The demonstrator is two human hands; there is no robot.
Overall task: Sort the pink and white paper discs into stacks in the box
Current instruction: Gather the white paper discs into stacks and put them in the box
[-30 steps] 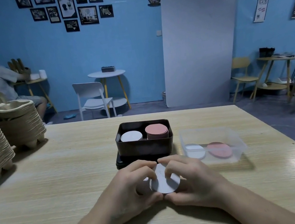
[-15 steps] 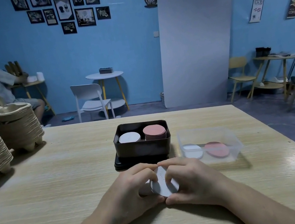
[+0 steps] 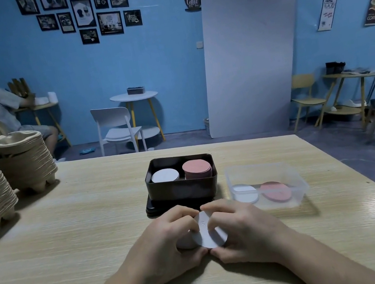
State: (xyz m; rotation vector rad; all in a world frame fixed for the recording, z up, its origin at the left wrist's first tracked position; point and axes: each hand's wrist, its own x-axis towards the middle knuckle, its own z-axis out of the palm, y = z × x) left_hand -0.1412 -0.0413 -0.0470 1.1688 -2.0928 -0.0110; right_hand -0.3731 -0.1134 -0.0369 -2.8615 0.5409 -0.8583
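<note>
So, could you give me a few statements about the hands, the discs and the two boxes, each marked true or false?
1. The left hand and the right hand both hold one white disc. True.
2. In the dark box the pink stack sits left of the white stack. False: it sits right of it.
3. The clear container is empty. False: a second white disc and a pink disc lie in it.
4. The pink stack stands taller than the white stack. True.
</note>
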